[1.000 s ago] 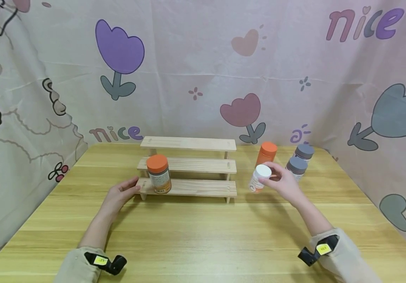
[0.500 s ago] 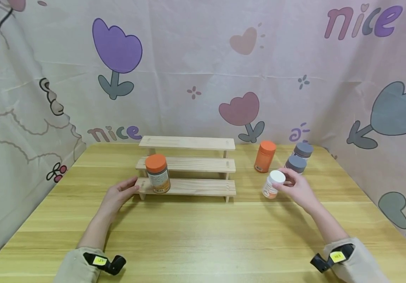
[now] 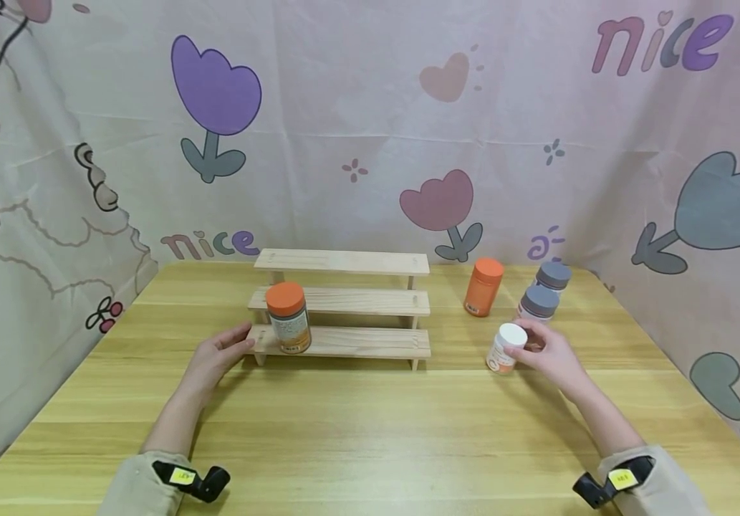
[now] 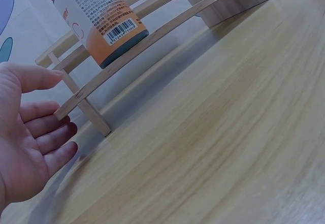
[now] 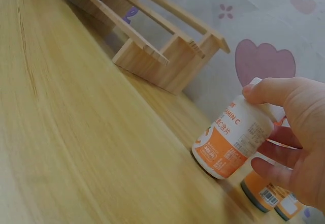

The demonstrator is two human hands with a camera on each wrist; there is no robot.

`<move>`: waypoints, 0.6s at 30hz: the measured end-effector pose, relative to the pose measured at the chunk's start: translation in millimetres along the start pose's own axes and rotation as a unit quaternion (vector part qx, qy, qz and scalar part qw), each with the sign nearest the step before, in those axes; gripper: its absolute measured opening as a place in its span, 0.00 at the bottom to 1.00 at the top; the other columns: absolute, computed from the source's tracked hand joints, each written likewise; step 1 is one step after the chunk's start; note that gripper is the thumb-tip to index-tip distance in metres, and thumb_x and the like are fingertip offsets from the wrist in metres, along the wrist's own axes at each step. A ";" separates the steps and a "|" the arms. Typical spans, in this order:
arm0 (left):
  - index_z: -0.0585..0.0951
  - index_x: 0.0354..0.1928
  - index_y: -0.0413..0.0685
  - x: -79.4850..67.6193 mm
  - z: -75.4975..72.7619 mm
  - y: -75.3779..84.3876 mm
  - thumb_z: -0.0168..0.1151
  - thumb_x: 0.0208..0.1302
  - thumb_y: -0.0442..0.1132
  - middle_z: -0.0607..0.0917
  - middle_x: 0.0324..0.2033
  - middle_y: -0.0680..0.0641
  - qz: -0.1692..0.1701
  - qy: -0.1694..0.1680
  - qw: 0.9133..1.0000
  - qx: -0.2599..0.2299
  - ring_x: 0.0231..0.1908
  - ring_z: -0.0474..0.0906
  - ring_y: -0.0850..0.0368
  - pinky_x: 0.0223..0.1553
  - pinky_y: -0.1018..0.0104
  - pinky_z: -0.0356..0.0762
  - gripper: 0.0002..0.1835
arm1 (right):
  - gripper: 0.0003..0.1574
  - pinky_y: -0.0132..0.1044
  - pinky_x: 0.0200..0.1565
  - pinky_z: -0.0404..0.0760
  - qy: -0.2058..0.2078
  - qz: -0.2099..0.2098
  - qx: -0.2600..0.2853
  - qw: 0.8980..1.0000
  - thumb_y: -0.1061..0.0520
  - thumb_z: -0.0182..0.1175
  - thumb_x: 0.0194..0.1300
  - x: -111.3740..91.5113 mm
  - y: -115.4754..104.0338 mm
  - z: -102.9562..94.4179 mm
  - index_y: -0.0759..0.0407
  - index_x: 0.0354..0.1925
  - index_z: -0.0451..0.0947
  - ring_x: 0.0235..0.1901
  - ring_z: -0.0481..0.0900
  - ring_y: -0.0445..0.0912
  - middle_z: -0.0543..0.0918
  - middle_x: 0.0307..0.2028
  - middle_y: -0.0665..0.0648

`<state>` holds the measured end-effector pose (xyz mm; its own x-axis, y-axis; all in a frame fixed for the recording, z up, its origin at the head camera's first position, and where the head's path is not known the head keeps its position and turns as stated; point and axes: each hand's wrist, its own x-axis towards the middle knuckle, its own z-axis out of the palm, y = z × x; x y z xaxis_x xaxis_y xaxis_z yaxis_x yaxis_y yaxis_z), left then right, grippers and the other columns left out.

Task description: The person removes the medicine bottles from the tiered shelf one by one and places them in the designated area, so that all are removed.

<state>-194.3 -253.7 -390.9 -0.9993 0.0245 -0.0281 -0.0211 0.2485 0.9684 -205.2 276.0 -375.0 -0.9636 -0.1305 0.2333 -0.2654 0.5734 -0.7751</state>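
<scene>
My right hand grips a small white vitamin C bottle with a white cap and an orange-and-white label, thumb by the cap. The bottle is nearly upright, its base close over the table right of the shelf. My left hand is at the left end of a three-step wooden shelf, loosely bent fingers against the lowest step's end and thumb above it. On that step's left part stands a dark jar with an orange lid; its orange-and-white label and barcode show in the left wrist view.
Behind the white bottle stands an orange bottle. Two grey-lidded bottles, a nearer one and a farther one, stand by my right hand. A printed cloth hangs behind the wooden table.
My right hand has moved the white bottle right and toward me, away from the orange bottle, and lowered it. The left hand and the jar on the shelf have stayed put.
</scene>
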 end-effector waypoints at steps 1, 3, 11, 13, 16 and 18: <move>0.58 0.67 0.32 0.1 -0.1 -0.3 0.54 0.67 0.44 0.60 0.66 0.34 0.000 0.000 1.000 0.002 0.65 0.55 0.44 0.46 0.85 0.64 0.33 | 0.30 0.30 0.36 0.78 0.001 0.001 -0.002 1.000 0.60 0.66 0.57 0.0 0.7 0.2 0.71 0.55 0.69 0.38 0.77 0.43 0.76 0.46 0.68; 0.58 0.67 0.32 0.2 -0.3 -0.8 0.54 0.68 0.45 0.60 0.66 0.34 0.000 0.000 1.000 0.006 0.65 0.55 0.44 0.46 0.85 0.64 0.33 | 0.30 0.29 0.36 0.78 0.002 0.002 -0.003 1.000 0.60 0.66 0.57 0.0 2.0 0.6 0.71 0.55 0.69 0.38 0.77 0.41 0.76 0.46 0.68; 0.58 0.68 0.33 0.5 -0.9 -1.2 0.54 0.68 0.45 0.60 0.66 0.34 0.000 -0.002 1.000 0.008 0.65 0.54 0.43 0.45 0.85 0.63 0.33 | 0.31 0.29 0.37 0.78 -0.003 0.008 0.002 1.000 0.61 0.65 0.57 -0.9 6.0 0.3 0.71 0.56 0.68 0.37 0.75 0.33 0.76 0.47 0.69; 0.58 0.68 0.33 0.1 -0.8 -1.1 0.54 0.68 0.45 0.60 0.66 0.34 -0.001 -0.002 1.000 0.006 0.65 0.54 0.43 0.45 0.86 0.64 0.33 | 0.31 0.29 0.37 0.78 -0.008 0.009 -0.004 1.000 0.60 0.65 0.58 -0.8 4.8 -0.9 0.71 0.57 0.68 0.38 0.74 0.34 0.76 0.48 0.69; 0.58 0.68 0.33 -0.2 -0.7 -0.8 0.54 0.68 0.45 0.59 0.66 0.34 -0.002 -0.002 1.000 0.005 0.66 0.54 0.43 0.45 0.86 0.64 0.34 | 0.32 0.29 0.38 0.77 -0.011 0.009 -0.009 1.000 0.58 0.64 0.59 -0.7 1.5 -3.6 0.70 0.58 0.67 0.39 0.74 0.35 0.75 0.49 0.69; 0.58 0.68 0.33 -0.3 -0.7 -0.6 0.54 0.68 0.45 0.60 0.66 0.34 -0.003 -0.001 1.000 0.007 0.66 0.54 0.43 0.45 0.86 0.63 0.34 | 0.32 0.28 0.39 0.76 -0.012 0.005 -0.005 1.000 0.58 0.63 0.60 -0.5 -1.1 -5.6 0.70 0.58 0.67 0.40 0.74 0.35 0.75 0.49 0.68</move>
<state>-194.0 -254.5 -391.3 -0.9991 0.0252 -0.0341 -0.0264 0.2617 0.9648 -204.2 280.0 -371.0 -0.9667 -0.1434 0.2121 -0.2557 0.5820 -0.7719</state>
